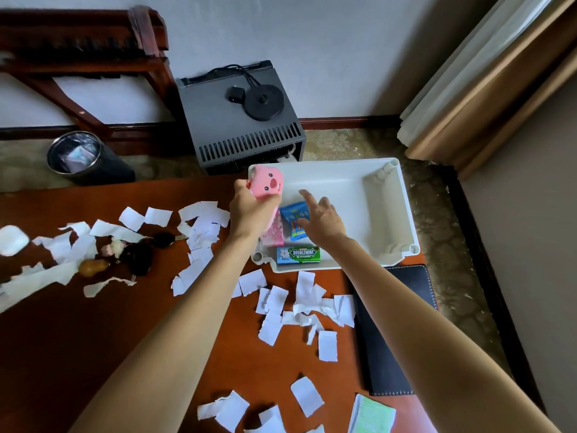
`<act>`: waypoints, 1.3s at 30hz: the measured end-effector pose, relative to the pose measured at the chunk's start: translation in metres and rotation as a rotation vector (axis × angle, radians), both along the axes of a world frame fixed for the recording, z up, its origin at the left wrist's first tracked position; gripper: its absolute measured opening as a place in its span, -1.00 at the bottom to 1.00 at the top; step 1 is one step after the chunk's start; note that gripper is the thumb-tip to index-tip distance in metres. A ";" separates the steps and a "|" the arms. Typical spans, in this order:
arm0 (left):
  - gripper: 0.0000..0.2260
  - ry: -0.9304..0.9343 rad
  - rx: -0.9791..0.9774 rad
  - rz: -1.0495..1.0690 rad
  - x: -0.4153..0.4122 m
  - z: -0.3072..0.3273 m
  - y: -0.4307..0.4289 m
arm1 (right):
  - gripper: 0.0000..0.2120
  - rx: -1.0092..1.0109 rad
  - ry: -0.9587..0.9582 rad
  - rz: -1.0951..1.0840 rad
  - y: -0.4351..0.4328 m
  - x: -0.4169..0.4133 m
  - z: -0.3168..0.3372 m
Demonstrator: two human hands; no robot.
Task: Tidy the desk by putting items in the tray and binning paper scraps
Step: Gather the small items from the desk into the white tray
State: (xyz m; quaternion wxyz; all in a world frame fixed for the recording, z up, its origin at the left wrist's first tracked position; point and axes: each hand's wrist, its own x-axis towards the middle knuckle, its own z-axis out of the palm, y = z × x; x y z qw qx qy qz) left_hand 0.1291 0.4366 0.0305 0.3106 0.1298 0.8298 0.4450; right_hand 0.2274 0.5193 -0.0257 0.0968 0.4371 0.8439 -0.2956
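Observation:
A white tray point(390, 214) sits at the far right of the brown desk point(93, 339). My left hand point(253, 210) grips a pink toy with a face point(268, 182) above the tray's left rim. Over the tray, my right hand point(321, 217) hovers with fingers spread, just above a blue packet point(290, 214). Also in the tray lie a pink packet point(274, 232) and a green Doublemint gum pack point(299, 255). Torn white paper scraps point(293, 307) are strewn across the desk.
A black bin point(75, 154) stands on the floor beyond the desk's far left. Small dark items point(140, 257), a brown object point(90, 266) and a white case point(12, 239) lie on the left. A black folder point(393, 339) and a notepad point(371, 415) lie on the right.

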 end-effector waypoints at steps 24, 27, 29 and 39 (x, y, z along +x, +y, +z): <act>-0.33 -0.032 -0.131 -0.579 0.050 -0.013 0.044 | -0.39 0.130 0.177 0.137 0.034 0.079 0.026; -0.38 -0.017 -0.143 -0.611 0.063 -0.019 0.049 | -0.47 0.181 0.023 0.146 0.034 0.094 0.028; -0.47 0.012 -0.168 -0.661 0.067 -0.025 0.049 | -0.55 0.200 -0.109 0.166 0.036 0.099 0.031; -0.64 0.231 -0.250 -0.683 0.060 -0.033 0.025 | -0.53 -0.016 -0.327 0.225 0.031 0.094 0.039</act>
